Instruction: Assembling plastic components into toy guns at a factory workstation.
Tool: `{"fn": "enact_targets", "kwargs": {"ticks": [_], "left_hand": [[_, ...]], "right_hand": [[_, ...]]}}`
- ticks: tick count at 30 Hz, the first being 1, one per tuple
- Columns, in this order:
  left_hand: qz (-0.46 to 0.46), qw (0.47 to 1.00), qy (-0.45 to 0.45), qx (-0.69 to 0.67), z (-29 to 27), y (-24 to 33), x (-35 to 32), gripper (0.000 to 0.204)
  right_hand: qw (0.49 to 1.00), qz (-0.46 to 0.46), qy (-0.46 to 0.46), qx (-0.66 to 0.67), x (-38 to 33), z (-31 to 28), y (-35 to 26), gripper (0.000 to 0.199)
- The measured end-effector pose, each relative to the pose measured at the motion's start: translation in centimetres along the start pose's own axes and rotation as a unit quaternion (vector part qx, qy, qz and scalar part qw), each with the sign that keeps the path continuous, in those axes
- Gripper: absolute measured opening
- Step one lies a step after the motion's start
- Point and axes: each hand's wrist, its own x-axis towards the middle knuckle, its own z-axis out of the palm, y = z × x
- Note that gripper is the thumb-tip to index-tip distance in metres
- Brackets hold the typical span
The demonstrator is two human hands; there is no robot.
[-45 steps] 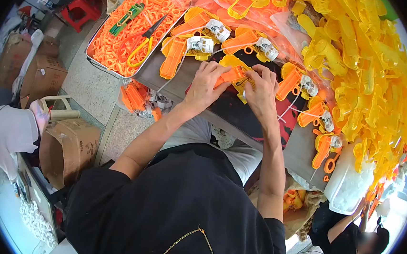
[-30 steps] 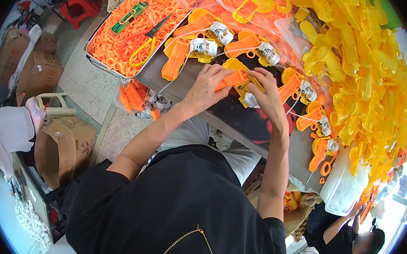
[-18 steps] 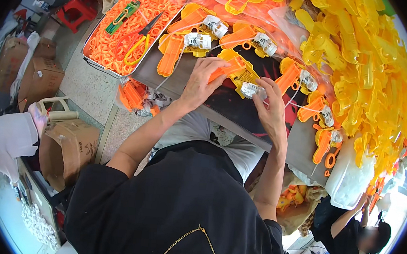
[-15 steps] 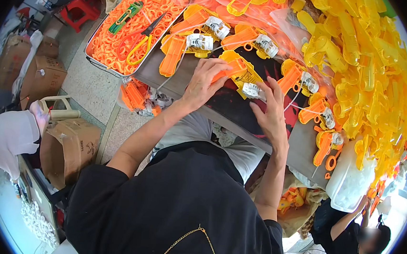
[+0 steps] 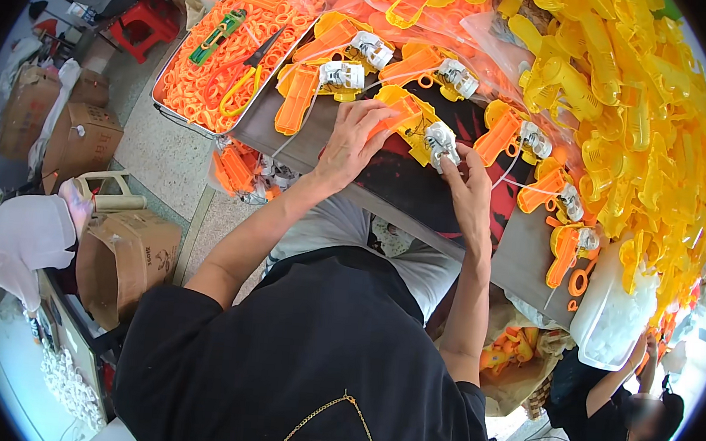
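Note:
An orange-and-yellow plastic toy gun shell [image 5: 407, 115] lies on the dark table [image 5: 406, 183] in front of me. My left hand [image 5: 353, 138] presses down on its orange end. My right hand [image 5: 465, 184] pinches a small white motor unit [image 5: 440, 139] sitting at the shell's other end. More half-built orange and yellow shells with white motor units [image 5: 344, 75] lie in a row along the table [image 5: 538, 189].
A metal tray [image 5: 224, 69] of orange parts with a green tool and pliers sits at the left. A big heap of yellow plastic shells [image 5: 635, 118] fills the right. A clear tub [image 5: 611, 315] holds white parts. Cardboard boxes [image 5: 122, 252] stand on the floor; another person [image 5: 612, 407] crouches lower right.
My hands have spread apart: the right hand moved right onto the white motor unit, and the left hand stayed flat on the orange shell.

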Motion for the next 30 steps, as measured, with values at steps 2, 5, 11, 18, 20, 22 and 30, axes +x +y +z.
{"fn": "enact_targets", "kwargs": {"ticks": [2,5,11,18,20,22,30], "left_hand": [[0.004,1.000,0.002,0.006,0.2,0.0,0.0,0.035],[0.006,1.000,0.004,0.020,0.2,-0.2,0.1,0.035],[0.017,0.999,-0.003,0.042,0.5,-0.3,-0.1,0.028],[0.025,0.996,-0.016,0.083,0.5,-0.2,-0.5,0.020],[0.020,0.996,-0.014,0.090,0.0,0.2,-1.0,0.025],[0.018,0.996,-0.019,0.089,-0.7,1.4,-0.4,0.029],[0.220,0.960,-0.146,0.095,0.8,3.3,7.4,0.050]], "right_hand": [[0.995,-0.047,0.037,-0.084,-0.3,0.5,-0.2,0.036],[0.933,-0.241,0.127,-0.236,-0.2,1.4,-0.8,0.031],[0.997,-0.038,0.073,0.006,0.6,1.4,-0.1,0.036],[0.974,0.044,0.053,0.215,1.5,0.8,0.8,0.036],[0.965,0.068,0.044,0.249,2.0,0.6,0.2,0.036],[0.975,0.059,0.039,0.212,2.3,0.2,-0.2,0.037],[0.996,-0.002,0.049,0.072,2.8,0.0,-0.9,0.038]]}}
